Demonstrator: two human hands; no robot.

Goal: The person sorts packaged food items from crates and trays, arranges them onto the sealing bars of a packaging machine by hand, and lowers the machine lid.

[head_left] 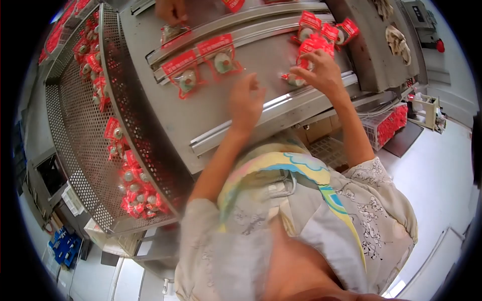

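Note:
My left hand [246, 103] is slightly blurred above the metal work surface, its fingers apart and nothing visible in them. Just beyond it, two flat clear packets with red printed tops, a packet [224, 60] and another packet [187, 78], lie side by side along a metal rail, each with a pale round item inside. My right hand [322, 75] hovers at a heap of red packets [317, 46], thumb and fingers spread over the nearest ones. Whether it touches them I cannot make out. Under its fingertips a packet [295, 79] is partly hidden.
Left of the surface stands a perforated metal bin [80, 165] holding several red packets [140, 193]. Another person's hand [170, 10] is at a packet [173, 32] across the rails. A metal machine housing [369, 45] borders the right, with cloths [398, 45] on it.

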